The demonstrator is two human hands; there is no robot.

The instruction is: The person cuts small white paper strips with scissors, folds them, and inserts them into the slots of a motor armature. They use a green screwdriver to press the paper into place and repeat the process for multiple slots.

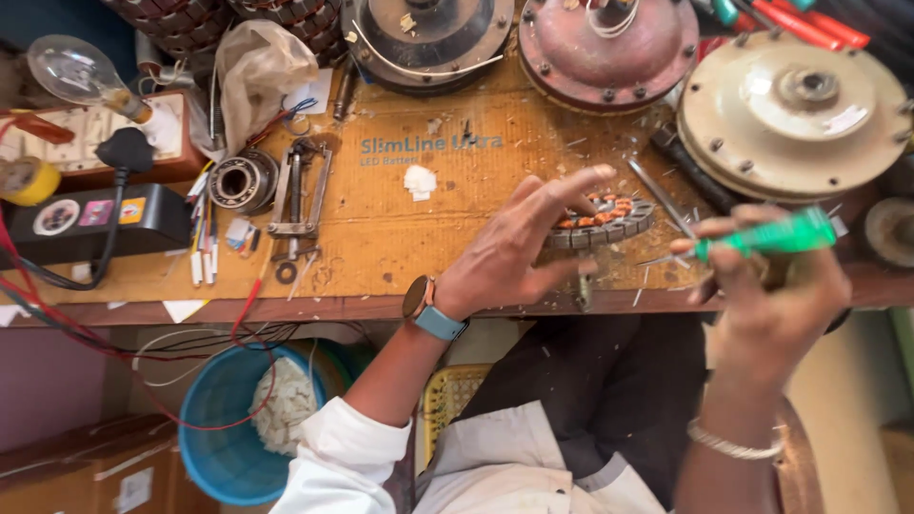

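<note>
Under the left hand (pixel 519 252), a wound stator (pixel 602 221) half-stripped of copper.
Fingers spread, steadying it; right hand (pixel 766 286) is clamped on a green-handled screwdriver (pixel 762 238) beside it.

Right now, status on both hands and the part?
Left hand spread over the wound stator. Right hand grips green-handled tool. Fan motor housings crowd the bench.

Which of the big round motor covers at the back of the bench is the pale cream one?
The cream cover on the far right, just above the right hand. The reddish-brown cover and the dark grey cover sit further left.
</note>
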